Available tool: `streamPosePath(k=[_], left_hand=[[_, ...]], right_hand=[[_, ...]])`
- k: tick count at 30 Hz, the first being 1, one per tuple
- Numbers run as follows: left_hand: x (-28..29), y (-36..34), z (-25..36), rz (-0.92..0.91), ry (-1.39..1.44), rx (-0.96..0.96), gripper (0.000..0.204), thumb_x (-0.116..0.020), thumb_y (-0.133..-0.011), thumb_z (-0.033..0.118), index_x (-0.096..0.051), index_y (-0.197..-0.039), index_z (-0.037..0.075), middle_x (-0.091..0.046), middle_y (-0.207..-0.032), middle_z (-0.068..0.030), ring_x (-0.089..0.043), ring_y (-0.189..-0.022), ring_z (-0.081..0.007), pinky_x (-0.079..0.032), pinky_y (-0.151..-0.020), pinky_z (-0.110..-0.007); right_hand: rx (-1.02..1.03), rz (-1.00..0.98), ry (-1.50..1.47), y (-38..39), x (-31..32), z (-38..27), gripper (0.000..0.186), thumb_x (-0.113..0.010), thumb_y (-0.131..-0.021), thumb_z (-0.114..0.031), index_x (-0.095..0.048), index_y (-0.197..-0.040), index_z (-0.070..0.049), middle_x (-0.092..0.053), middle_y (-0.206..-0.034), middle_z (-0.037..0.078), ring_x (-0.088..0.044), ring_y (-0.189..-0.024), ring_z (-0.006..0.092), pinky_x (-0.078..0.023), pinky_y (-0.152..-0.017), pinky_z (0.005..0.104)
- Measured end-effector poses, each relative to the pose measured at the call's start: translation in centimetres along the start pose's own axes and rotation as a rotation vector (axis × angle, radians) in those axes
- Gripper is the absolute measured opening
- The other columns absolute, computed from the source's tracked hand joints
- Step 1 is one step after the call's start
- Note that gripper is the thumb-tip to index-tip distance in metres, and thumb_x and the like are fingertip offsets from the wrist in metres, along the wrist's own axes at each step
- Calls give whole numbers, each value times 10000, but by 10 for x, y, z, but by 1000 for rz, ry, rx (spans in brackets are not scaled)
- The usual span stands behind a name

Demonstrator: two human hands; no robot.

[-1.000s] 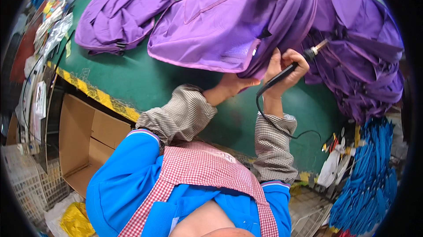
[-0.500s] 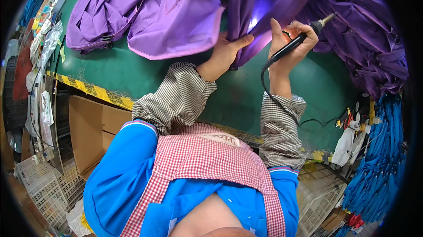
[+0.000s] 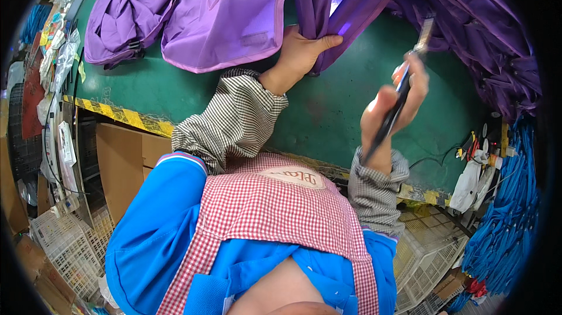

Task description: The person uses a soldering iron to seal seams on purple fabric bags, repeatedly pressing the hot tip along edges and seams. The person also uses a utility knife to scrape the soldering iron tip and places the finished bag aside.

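Purple fabric (image 3: 234, 28) with pink-purple edging, which looks like a bag, spreads over the far side of the green table. My left hand (image 3: 295, 54) is closed on its hanging lower edge, thumb on top. A bright bluish-white light shines through the cloth just beyond that hand. To the right, apart from the cloth, my right hand (image 3: 404, 98) grips a black-handled soldering iron (image 3: 398, 101). Its metal tip points up and away toward the far purple pile; hand and iron are blurred by motion.
Beneath lies a green table (image 3: 328, 104) with a yellow-and-black taped edge (image 3: 126, 117). A purple fabric heap (image 3: 492, 40) lies at far right. Blue straps (image 3: 506, 215) hang at right beside small tools (image 3: 471, 145). A cardboard box (image 3: 123, 157) and plastic crates (image 3: 427, 250) stand below the table.
My right hand has drawn back toward me with the soldering iron, away from the cloth, and the iron points more steeply up the picture. My left hand still holds the fabric.
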State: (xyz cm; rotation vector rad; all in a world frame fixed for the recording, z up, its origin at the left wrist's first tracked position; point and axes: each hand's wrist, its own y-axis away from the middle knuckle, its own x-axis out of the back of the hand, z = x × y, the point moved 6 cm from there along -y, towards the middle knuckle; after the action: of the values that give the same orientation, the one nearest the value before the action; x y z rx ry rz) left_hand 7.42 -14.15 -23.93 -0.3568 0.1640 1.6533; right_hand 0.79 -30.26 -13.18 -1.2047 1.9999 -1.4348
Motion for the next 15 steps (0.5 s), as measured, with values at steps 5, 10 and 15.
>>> streamPosePath(k=[5,10,15], left_hand=[[1,-2,-4,-34,-25,-21,276,-763,-789,108,-656,-1020,2,-679,-959,-31,-620,-854,-102,-492,-783,-260],[0,-3,-1,-37,-12,-23,264,-758,-792,102,-654,-1017,12,-677,-947,-27,-619,-838,-99,-490,-779,-260],[-2,-3,-6,-74,90,1,272,-749,-796,87,-640,-1035,18,-664,-960,-14,-614,-864,-105,-488,-792,-274]], right_hand=[[41,-179,-95,43,9,-9,116,-534,-841,-141,-601,-822,-47,-547,-610,25,-492,-507,175,-438,-717,381],[73,-238,-63,49,1,-9,68,-545,-754,-116,-603,-756,-80,-513,-590,22,-482,-502,172,-437,-715,379],[22,-272,-66,41,-12,-7,44,-566,-744,-61,-606,-760,-73,-522,-605,40,-502,-507,207,-462,-717,383]])
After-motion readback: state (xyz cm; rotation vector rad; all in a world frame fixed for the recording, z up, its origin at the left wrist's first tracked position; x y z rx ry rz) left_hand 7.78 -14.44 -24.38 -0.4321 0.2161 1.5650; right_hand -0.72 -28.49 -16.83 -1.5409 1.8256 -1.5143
